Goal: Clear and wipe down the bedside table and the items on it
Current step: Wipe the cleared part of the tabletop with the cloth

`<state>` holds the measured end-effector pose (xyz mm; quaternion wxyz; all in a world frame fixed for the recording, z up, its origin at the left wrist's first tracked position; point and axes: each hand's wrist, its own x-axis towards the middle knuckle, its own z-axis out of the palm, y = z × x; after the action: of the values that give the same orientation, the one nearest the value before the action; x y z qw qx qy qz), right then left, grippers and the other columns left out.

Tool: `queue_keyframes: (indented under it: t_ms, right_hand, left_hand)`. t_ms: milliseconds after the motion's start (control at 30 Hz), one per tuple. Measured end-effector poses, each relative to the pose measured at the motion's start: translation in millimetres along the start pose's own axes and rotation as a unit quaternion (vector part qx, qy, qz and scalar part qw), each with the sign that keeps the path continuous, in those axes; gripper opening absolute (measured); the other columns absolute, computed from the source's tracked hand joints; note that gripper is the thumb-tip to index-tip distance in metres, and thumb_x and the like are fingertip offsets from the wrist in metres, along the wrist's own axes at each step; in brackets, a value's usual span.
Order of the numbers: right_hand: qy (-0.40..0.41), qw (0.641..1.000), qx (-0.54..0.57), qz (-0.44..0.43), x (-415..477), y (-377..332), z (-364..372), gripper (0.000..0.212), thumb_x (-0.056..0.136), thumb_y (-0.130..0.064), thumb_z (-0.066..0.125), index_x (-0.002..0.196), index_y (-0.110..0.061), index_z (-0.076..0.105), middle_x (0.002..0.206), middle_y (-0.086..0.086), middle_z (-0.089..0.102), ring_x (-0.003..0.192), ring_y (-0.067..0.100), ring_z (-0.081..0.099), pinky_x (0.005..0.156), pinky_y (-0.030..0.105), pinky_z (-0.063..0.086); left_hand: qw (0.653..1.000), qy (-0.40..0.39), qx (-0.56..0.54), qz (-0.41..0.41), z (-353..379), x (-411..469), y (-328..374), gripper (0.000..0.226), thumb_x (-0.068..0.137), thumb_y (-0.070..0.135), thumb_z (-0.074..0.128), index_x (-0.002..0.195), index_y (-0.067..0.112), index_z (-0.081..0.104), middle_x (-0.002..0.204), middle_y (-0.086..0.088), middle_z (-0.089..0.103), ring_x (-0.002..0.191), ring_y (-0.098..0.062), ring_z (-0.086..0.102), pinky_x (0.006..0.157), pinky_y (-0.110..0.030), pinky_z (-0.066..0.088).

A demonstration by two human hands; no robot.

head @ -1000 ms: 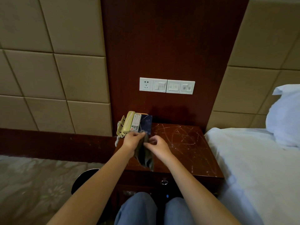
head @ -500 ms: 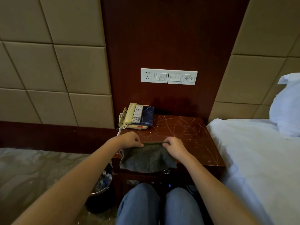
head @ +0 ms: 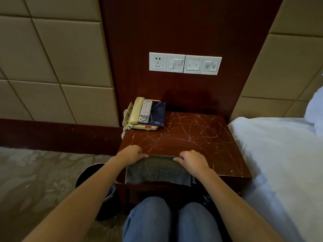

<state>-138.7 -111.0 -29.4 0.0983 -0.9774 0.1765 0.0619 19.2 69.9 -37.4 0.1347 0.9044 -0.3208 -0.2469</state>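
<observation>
A dark red bedside table (head: 192, 137) with many pale scratch marks stands against the wooden wall panel. A grey cloth (head: 157, 170) is spread flat at the table's front edge. My left hand (head: 132, 153) pinches its far left corner and my right hand (head: 192, 160) pinches its far right corner. At the table's back left corner sits a beige telephone (head: 135, 116) with a white remote control (head: 145, 111) lying on it and a dark blue square item (head: 158, 113) beside it.
A bed with white sheets (head: 279, 163) touches the table's right side, with a pillow (head: 316, 109) at the far right. A dark waste bin (head: 94, 179) stands on the carpet left of the table. Wall switches and a socket (head: 185, 63) are above. My knees (head: 171, 220) are below.
The bunched cloth held between both hands has been opened out and laid flat on the table's front edge. My hands moved apart to its corners. The view has come closer to the table.
</observation>
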Motion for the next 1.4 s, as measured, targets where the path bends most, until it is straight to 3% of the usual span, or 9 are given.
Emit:
queue_keyframes:
  t_ms: [133,300,400,500,700,800,867,1033,1400]
  right_hand:
    - [0.082,0.995,-0.062,0.009,28,-2,0,0.025,0.098,-0.021,0.047,0.121,-0.013,0.047,0.114,0.006,0.061,0.107,0.026,0.057,0.084,0.036,0.045]
    - [0.019,0.998,-0.054,-0.024,44,-19,43,0.052,0.1,-0.022,0.038,0.149,-0.011,0.022,0.155,0.009,0.024,0.143,0.026,0.019,0.117,0.047,0.016]
    - [-0.028,0.999,-0.01,-0.015,41,-24,76,0.058,0.103,-0.041,0.009,0.153,-0.013,0.004,0.161,0.002,-0.002,0.148,0.018,-0.003,0.119,0.042,-0.001]
    - [-0.011,1.0,-0.012,-0.021,40,-19,88,0.098,0.07,-0.063,-0.033,0.153,-0.018,-0.004,0.161,-0.001,-0.01,0.147,0.015,-0.01,0.116,0.039,-0.008]
    - [-0.046,0.999,-0.007,-0.01,35,-18,84,0.057,0.103,-0.044,0.01,0.152,-0.022,-0.006,0.16,-0.002,-0.015,0.146,0.014,-0.014,0.116,0.04,-0.01]
    - [-0.054,0.998,-0.013,-0.014,27,-17,82,0.056,0.102,-0.046,0.009,0.152,-0.026,-0.006,0.159,0.0,-0.017,0.146,0.016,-0.015,0.116,0.041,-0.01]
    - [-0.051,0.999,-0.013,-0.005,23,-18,84,0.055,0.102,-0.046,0.01,0.152,-0.029,-0.006,0.159,0.002,-0.018,0.146,0.019,-0.016,0.116,0.042,-0.009]
    - [-0.038,0.999,0.009,0.036,17,-26,88,0.055,0.102,-0.047,0.009,0.152,-0.031,-0.007,0.158,0.007,-0.02,0.146,0.022,-0.017,0.117,0.045,-0.009]
    - [-0.028,0.998,0.017,0.06,45,-25,87,0.056,0.101,-0.049,0.009,0.152,-0.031,-0.006,0.159,0.004,-0.017,0.146,0.02,-0.016,0.117,0.045,-0.011]
  left_hand:
    - [0.989,0.101,0.105,-0.024,0,24,13,0.018,0.096,0.027,0.048,0.11,0.015,0.052,0.122,-0.009,0.053,0.114,-0.026,0.05,0.093,-0.039,0.04]
    - [0.967,0.172,0.189,0.003,49,35,22,0.054,0.099,0.032,0.039,0.147,0.013,0.022,0.153,-0.009,0.024,0.142,-0.026,0.02,0.117,-0.045,0.018]
    - [0.975,0.13,0.176,0.04,84,32,21,0.056,0.103,0.037,0.02,0.152,0.013,0.006,0.16,-0.005,0.003,0.147,-0.02,0.002,0.12,-0.039,0.005]
    - [0.976,0.146,0.155,0.053,95,33,13,0.056,0.103,0.039,0.013,0.152,0.016,-0.001,0.16,0.0,-0.005,0.147,-0.015,-0.007,0.12,-0.035,-0.001]
    - [0.975,0.131,0.165,0.066,95,26,9,0.06,0.099,0.046,0.001,0.151,0.017,-0.005,0.16,0.0,-0.009,0.146,-0.015,-0.01,0.119,-0.034,-0.003]
    - [0.974,0.134,0.165,0.08,96,21,7,0.104,0.064,0.061,-0.042,0.151,0.018,-0.006,0.159,-0.001,-0.01,0.147,-0.015,-0.01,0.117,-0.033,-0.004]
    - [0.973,0.148,0.163,0.072,101,19,6,0.119,0.049,0.06,-0.051,0.151,0.018,-0.006,0.159,-0.002,-0.01,0.147,-0.016,-0.009,0.117,-0.033,-0.005]
    - [0.973,0.154,0.155,0.071,105,14,5,0.114,0.056,0.061,-0.047,0.152,0.018,-0.003,0.16,0.0,-0.007,0.146,-0.014,-0.009,0.113,-0.03,-0.009]
    - [0.973,0.165,0.147,0.07,94,38,4,0.056,0.103,0.04,0.01,0.151,0.015,-0.003,0.16,0.0,-0.007,0.146,-0.013,-0.01,0.117,-0.032,-0.005]
